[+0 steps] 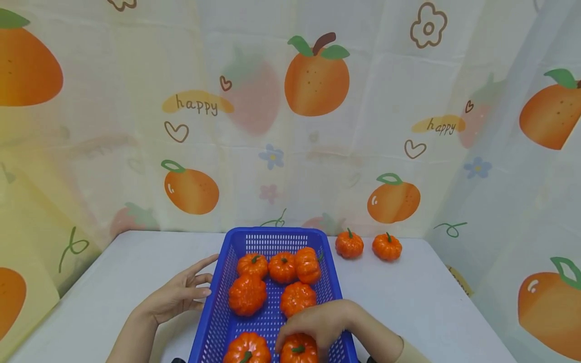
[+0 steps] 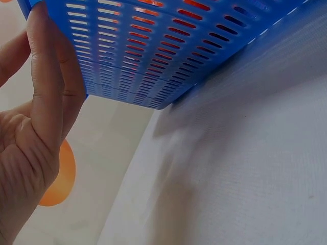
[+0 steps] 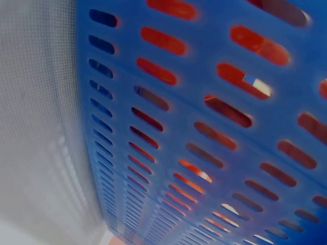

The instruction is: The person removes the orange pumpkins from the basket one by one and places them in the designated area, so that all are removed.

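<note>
A blue plastic basket [image 1: 346, 327] with slotted walls holds several small orange pumpkins, among them one [image 1: 247, 295] at the left and one [image 1: 298, 299] at the right. My right hand [image 1: 317, 322] reaches over the right rim and grips a pumpkin [image 1: 299, 351] with a green stem near the front. In the right wrist view the basket wall [image 3: 179, 117] hides that hand. My left hand [image 1: 179, 292] is at the basket's left side, fingers extended and loosely spread. The left wrist view shows its fingers [image 2: 43, 76] against the outer wall near the rim.
Two more pumpkins, one [image 1: 349, 244] nearer the basket and one [image 1: 387, 247] farther right, sit on the white table [image 1: 408, 297] behind the right arm. A fruit-print curtain [image 1: 254, 191] hangs along the table's back edge and both sides.
</note>
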Available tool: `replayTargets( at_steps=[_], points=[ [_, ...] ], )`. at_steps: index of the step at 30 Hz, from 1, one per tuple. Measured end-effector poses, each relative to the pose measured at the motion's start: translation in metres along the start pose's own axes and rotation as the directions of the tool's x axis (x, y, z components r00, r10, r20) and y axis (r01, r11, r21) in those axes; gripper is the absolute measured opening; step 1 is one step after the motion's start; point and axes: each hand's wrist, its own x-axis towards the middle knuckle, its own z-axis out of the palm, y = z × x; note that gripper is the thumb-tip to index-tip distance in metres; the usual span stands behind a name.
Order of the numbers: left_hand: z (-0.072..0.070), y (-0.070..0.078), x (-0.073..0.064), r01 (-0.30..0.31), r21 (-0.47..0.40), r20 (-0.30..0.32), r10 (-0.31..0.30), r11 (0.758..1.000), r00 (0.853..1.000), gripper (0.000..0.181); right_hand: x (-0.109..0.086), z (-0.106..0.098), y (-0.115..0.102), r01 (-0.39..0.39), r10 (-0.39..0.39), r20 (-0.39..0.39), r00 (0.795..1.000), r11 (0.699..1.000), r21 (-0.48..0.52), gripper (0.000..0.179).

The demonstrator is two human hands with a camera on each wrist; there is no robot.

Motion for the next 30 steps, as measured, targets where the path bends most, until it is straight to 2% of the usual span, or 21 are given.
replayTargets(
  at_steps=[6, 13, 21, 24, 30],
  points=[
    [0.000, -0.001, 0.000, 0.001, 0.000, -0.007, -0.001, 1.000, 1.000, 0.076, 0.000, 0.001, 0.000, 0.005, -0.007, -0.046, 0.999, 0.998, -0.059, 0.066],
    [0.001, -0.001, 0.000, 0.009, 0.007, -0.032, -0.008, 1.000, 0.999, 0.076, -0.004, 0.000, 0.004, 0.078, -0.080, -0.092, 0.993, 0.996, -0.032, 0.067],
    [0.005, -0.002, -0.002, 0.012, 0.013, -0.056, -0.011, 1.000, 0.998, 0.074, -0.010, -0.008, 0.011, 0.189, -0.176, -0.116, 0.978, 0.976, 0.112, 0.069],
    [0.005, -0.003, -0.002, 0.011, 0.016, -0.063, -0.010, 1.000, 0.998, 0.074, -0.012, -0.008, 0.014, 0.200, -0.178, -0.140, 0.974, 0.967, 0.157, 0.070],
    [0.006, -0.003, -0.003, -0.005, 0.009, -0.052, 0.006, 1.000, 0.999, 0.073, -0.016, -0.007, 0.015, 0.187, -0.136, -0.183, 0.974, 0.935, 0.303, 0.072]
  ],
)
